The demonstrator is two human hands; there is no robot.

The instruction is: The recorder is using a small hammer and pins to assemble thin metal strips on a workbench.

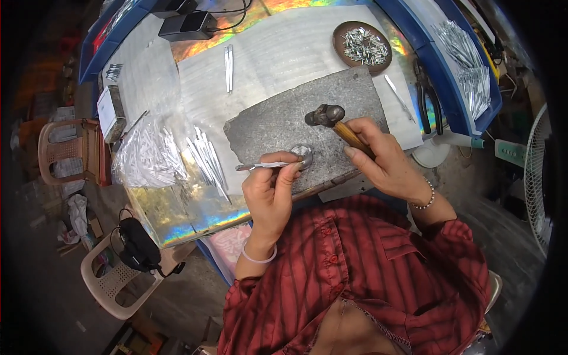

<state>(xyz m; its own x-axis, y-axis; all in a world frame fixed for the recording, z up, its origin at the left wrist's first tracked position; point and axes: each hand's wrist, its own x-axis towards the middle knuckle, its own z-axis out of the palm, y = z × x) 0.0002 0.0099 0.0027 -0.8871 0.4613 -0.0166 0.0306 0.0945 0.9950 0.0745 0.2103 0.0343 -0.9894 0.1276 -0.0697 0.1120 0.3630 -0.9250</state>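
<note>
Possibly bruising left hand (269,189), pinched around strip (265,166), through misaiming hammer (325,115), gripped in right hand (383,157) toward two o'clock.

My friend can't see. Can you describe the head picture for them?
A right hand holds a wooden-handled hammer over a gray slab; the left hand holds a thin silvery piece at a round metal block. Nearby is a brown bowl of small silvery pieces.

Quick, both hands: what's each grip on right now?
Left hand: closed, pinching a slim, silvery, metallic-looking strip.
Right hand: closed around a dark-headed hammer with a brown wooden handle.
</note>
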